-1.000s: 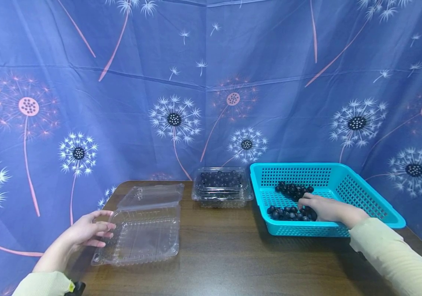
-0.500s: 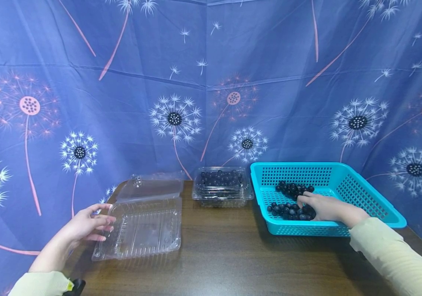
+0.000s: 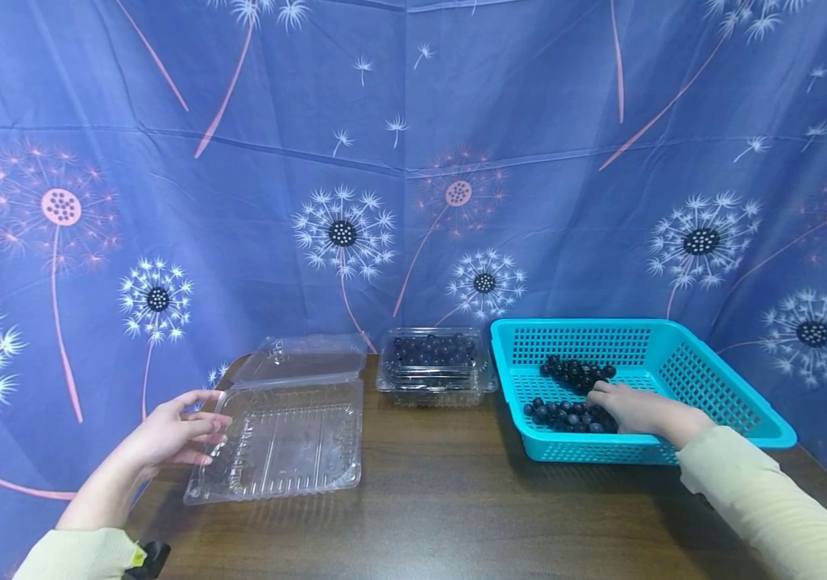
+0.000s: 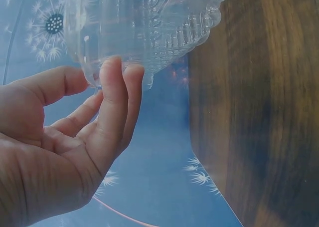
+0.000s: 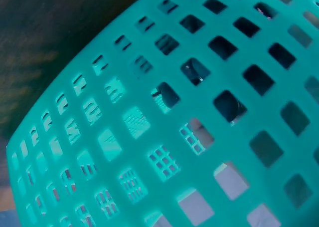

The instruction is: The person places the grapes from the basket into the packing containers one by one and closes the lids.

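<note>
My left hand [image 3: 170, 431] pinches the left edge of a clear plastic clamshell container [image 3: 293, 443], whose lid [image 3: 305, 361] lies folded back behind it. The left wrist view has the thumb and fingers of that hand [image 4: 65, 137] at the clear plastic rim [image 4: 89, 62]. Over at the right, my right hand [image 3: 649, 415] reaches into a turquoise basket [image 3: 602, 449], its fingers curled down on a bunch of dark grapes [image 3: 566, 415]; the fingertips are hidden. Only the slotted basket wall [image 5: 119, 152] fills most of the right wrist view, dark shapes showing through its holes.
Behind the front bunch lies another bunch of dark grapes [image 3: 569, 370] in the basket. A closed clear box [image 3: 437, 379] of dark grapes stands at the table's back, between container and basket. A blue dandelion-print curtain [image 3: 413, 97] hangs behind the brown table [image 3: 428, 499].
The clear container has shifted slightly right and away from me, with my left hand at its edge. In the basket, the right hand's fingers have drawn in closer over the grapes.
</note>
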The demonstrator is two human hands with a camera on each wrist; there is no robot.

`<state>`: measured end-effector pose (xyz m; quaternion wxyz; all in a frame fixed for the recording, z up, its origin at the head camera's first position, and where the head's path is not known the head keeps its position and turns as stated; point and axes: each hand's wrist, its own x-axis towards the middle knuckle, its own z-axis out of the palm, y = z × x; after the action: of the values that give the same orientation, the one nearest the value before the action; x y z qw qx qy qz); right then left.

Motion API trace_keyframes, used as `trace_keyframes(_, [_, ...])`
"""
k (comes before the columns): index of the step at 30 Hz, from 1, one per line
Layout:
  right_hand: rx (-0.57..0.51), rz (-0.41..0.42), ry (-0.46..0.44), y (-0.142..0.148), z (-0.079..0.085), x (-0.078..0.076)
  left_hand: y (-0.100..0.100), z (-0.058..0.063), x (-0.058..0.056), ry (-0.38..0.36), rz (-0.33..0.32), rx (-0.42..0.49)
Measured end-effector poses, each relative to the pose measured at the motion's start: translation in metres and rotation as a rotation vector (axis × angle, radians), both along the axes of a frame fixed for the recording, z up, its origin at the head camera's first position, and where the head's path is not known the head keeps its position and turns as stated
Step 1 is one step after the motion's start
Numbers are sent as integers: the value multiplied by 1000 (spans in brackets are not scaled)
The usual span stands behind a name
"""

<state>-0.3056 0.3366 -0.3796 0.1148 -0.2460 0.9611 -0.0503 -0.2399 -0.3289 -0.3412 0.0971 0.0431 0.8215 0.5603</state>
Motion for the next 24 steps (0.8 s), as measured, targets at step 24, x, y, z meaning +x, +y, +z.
trace_keyframes(24, [13,-56,-91,-3,3,3,32,20,2,59,-20,-31])
